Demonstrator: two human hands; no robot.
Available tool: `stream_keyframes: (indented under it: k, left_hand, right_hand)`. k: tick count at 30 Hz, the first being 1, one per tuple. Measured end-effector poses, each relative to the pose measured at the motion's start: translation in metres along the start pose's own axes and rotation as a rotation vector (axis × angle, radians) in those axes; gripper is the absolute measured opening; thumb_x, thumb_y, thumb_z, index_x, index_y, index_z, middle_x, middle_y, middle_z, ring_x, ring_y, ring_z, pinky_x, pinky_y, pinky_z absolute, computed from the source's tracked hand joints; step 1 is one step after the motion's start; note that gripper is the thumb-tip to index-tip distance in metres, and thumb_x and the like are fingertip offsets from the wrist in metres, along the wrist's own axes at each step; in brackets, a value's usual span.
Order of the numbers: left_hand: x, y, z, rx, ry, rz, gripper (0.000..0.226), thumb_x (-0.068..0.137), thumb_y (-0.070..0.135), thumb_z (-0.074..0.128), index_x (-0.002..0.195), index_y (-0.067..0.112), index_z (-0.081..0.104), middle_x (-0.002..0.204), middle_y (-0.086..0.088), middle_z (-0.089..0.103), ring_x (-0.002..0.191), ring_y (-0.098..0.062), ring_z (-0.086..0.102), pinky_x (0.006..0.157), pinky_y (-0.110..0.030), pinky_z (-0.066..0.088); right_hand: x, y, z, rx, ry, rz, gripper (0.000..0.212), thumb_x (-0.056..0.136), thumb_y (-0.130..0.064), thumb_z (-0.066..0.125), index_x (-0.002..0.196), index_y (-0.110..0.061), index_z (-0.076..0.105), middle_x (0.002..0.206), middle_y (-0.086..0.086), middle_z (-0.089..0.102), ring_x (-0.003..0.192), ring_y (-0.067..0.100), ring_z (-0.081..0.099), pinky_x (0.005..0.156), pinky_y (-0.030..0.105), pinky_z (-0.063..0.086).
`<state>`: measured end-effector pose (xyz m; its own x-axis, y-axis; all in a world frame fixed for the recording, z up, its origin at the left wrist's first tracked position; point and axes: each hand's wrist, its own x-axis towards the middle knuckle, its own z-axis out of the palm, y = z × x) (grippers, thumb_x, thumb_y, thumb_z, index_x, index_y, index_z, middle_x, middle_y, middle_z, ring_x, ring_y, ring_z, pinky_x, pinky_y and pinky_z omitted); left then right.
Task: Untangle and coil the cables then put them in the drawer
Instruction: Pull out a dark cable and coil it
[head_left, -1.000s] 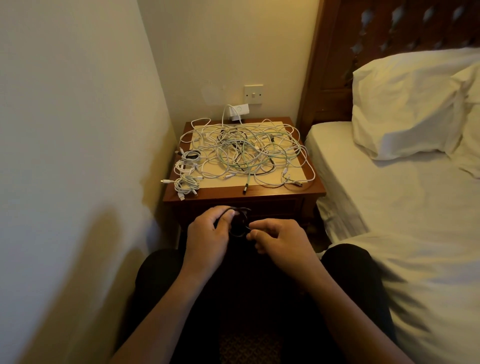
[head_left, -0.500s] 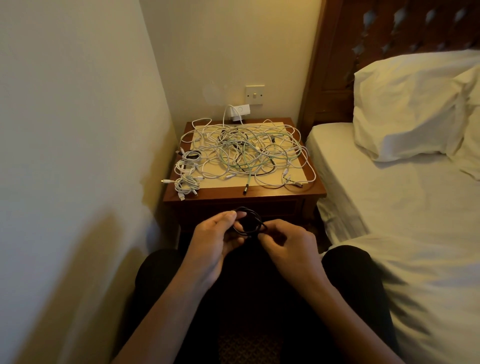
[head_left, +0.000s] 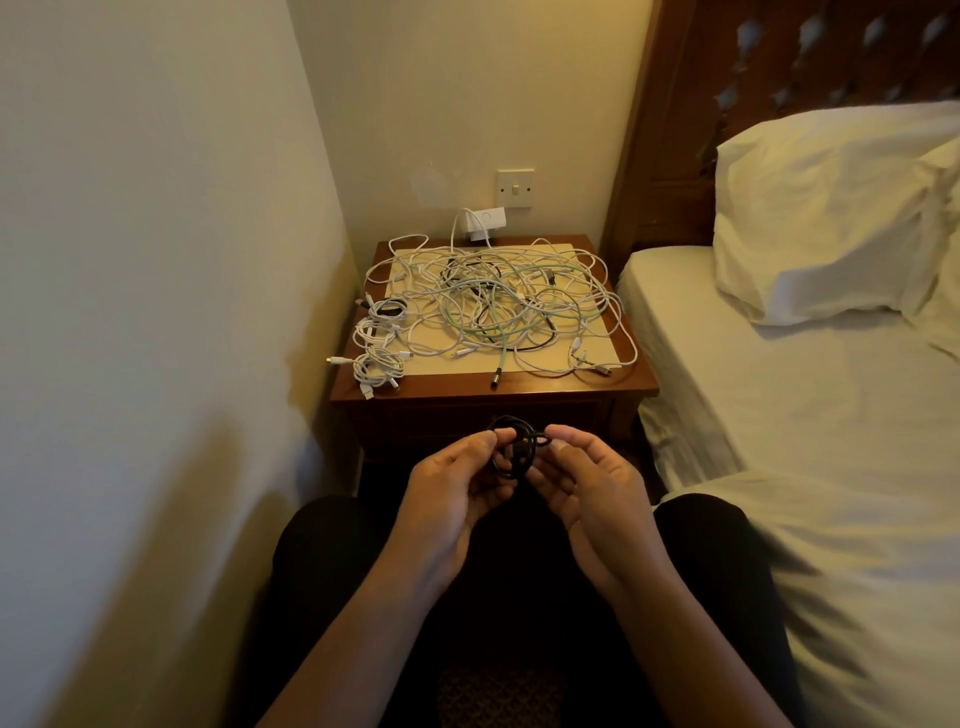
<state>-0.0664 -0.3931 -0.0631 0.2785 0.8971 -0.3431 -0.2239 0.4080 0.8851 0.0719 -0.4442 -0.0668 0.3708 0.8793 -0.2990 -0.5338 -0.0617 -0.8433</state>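
Head cam: both hands up over the lap, palms turned in. Left hand (head_left: 452, 488) and right hand (head_left: 587, 488) each pinch a side of a small black coil (head_left: 514, 449), just in front of the desk (head_left: 571, 387). A tangle (head_left: 498, 306) lies on top, with coiled cables (head_left: 376, 343) along its left edge.

Both hands (head_left: 457, 499) (head_left: 587, 493) pinch a coiled black cable (head_left: 514, 451) before the nightstand (head_left: 571, 387).

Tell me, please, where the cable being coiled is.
Head view, centre: the black cable sits pinched between the left hand and right hand, before the nightstand.
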Motion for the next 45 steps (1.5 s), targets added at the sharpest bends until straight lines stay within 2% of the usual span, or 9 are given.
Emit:
stream_keyframes:
  k: [7,12,18,24,32,35,38,42,45]
  left_hand:
    - [-0.005,0.0,0.007,0.04,0.043,0.167,0.021,0.102,0.016,0.058,0.107,0.012,0.077,0.099,-0.003,0.079,0.092,-0.011,0.075,0.073,-0.025,0.058]
    - [-0.007,-0.002,0.01,0.151,0.101,0.286,0.019,0.102,0.02,0.059,0.107,0.018,0.078,0.099,0.0,0.079,0.095,-0.013,0.075,0.077,-0.029,0.06]
    - [-0.007,-0.004,0.006,0.118,-0.074,0.133,0.024,0.102,0.024,0.058,0.111,0.016,0.079,0.105,-0.009,0.077,0.085,-0.016,0.068,0.076,-0.028,0.057]
    - [-0.009,-0.008,0.008,0.051,-0.066,0.148,0.025,0.101,0.022,0.057,0.112,0.011,0.077,0.105,-0.007,0.077,0.081,-0.016,0.07,0.076,-0.029,0.059]
    - [-0.002,-0.009,0.0,0.001,-0.094,0.134,0.031,0.103,0.028,0.049,0.114,0.011,0.073,0.09,-0.006,0.072,0.09,-0.017,0.071,0.08,-0.03,0.055]
    - [-0.003,-0.005,-0.001,0.038,-0.075,0.144,0.032,0.108,0.027,0.042,0.112,0.012,0.07,0.087,-0.003,0.073,0.087,-0.011,0.072,0.075,-0.028,0.052]
    - [-0.002,0.001,-0.004,0.081,-0.072,0.154,0.032,0.108,0.029,0.041,0.111,0.011,0.068,0.083,-0.005,0.069,0.084,-0.013,0.068,0.078,-0.032,0.049]
    - [0.003,0.005,-0.01,0.181,-0.133,0.077,0.035,0.108,0.033,0.043,0.104,0.009,0.069,0.079,-0.009,0.064,0.078,-0.018,0.06,0.076,-0.037,0.044]
    - [0.005,0.011,-0.013,0.187,-0.221,-0.047,0.035,0.106,0.035,0.045,0.096,0.01,0.067,0.072,-0.01,0.058,0.073,-0.02,0.056,0.074,-0.036,0.043]
  right_hand:
    - [-0.008,0.0,-0.001,-0.061,-0.096,-0.047,0.022,0.1,0.004,0.053,0.114,-0.002,0.069,0.11,0.016,0.077,0.109,0.028,0.073,0.089,0.035,0.058]
    - [-0.015,0.0,0.0,-0.144,-0.083,-0.116,0.023,0.099,-0.003,0.06,0.118,-0.012,0.069,0.108,0.006,0.078,0.107,0.02,0.074,0.09,0.033,0.056]
    - [-0.004,0.002,-0.007,-0.033,-0.05,0.005,0.024,0.105,-0.009,0.05,0.125,-0.012,0.063,0.114,0.013,0.076,0.1,0.02,0.073,0.081,0.032,0.056]
    - [-0.006,0.018,-0.003,-0.319,0.006,-0.153,0.026,0.107,-0.01,0.049,0.121,-0.019,0.068,0.108,0.006,0.076,0.095,0.021,0.075,0.082,0.033,0.062]
    - [-0.012,0.015,0.002,-0.535,0.018,-0.256,0.033,0.102,-0.018,0.062,0.134,-0.028,0.064,0.108,-0.011,0.077,0.104,0.004,0.072,0.092,0.032,0.06]
    - [-0.015,0.014,0.001,-0.669,-0.005,-0.281,0.023,0.1,-0.029,0.064,0.12,-0.04,0.066,0.109,-0.019,0.075,0.106,-0.002,0.069,0.095,0.034,0.059]
    - [-0.017,0.007,0.0,-0.761,-0.074,-0.278,0.019,0.099,-0.033,0.065,0.111,-0.048,0.066,0.107,-0.027,0.072,0.103,-0.008,0.067,0.091,0.028,0.059]
    - [-0.014,-0.003,0.0,-0.701,-0.094,-0.245,0.03,0.095,-0.04,0.069,0.124,-0.034,0.068,0.104,-0.017,0.075,0.097,0.0,0.07,0.083,0.027,0.06]
    - [-0.009,-0.008,0.001,-0.684,-0.109,-0.203,0.02,0.094,-0.034,0.072,0.114,-0.032,0.071,0.095,-0.013,0.076,0.082,0.005,0.072,0.069,0.022,0.056]
